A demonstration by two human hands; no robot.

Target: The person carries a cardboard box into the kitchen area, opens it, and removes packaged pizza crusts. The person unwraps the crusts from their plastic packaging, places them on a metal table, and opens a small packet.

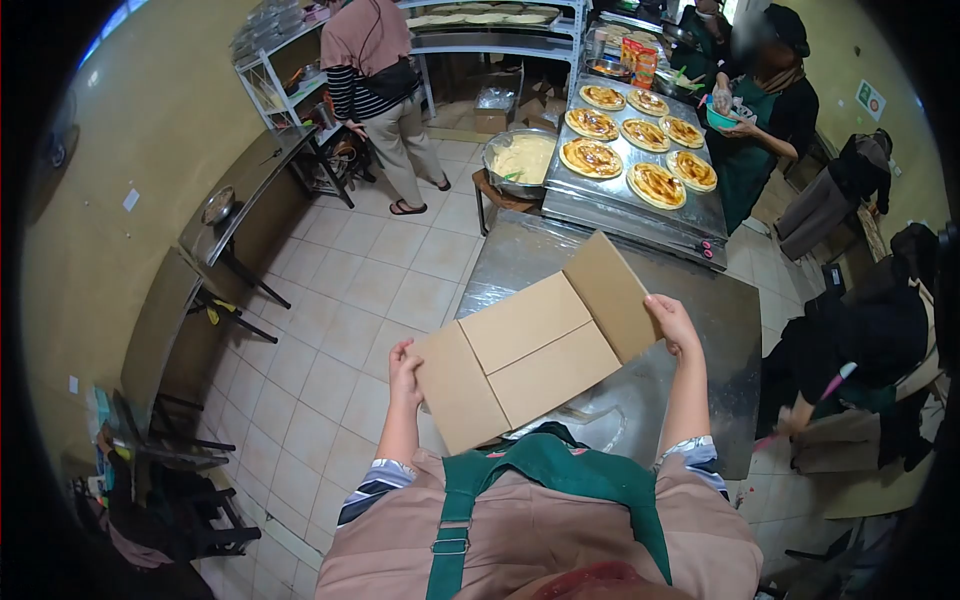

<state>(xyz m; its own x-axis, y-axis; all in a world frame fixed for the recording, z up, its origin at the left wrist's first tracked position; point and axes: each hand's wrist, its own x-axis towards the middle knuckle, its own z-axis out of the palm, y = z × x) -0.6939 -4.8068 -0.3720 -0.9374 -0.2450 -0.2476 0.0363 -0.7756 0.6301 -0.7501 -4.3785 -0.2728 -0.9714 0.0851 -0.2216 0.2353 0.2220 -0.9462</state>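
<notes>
A brown cardboard box [540, 345] is held between my two hands over the metal table. Two of its panels meet along a seam in the middle. One flap stands raised at the right and another panel spreads out at the left. My left hand [404, 372] is closed on the left edge, with the fingers curled over it. On the upper right flap, my right hand [672, 322] grips the outer edge between thumb and fingers. The underside of the box is hidden.
Ahead, a metal worktop [615, 178] bears several round topped pizzas [590, 158]. Left of it stands a large bowl of pale dough or batter [524, 158]. A person holds a green bowl [722, 118] at the back right. Others stand at the far left and right.
</notes>
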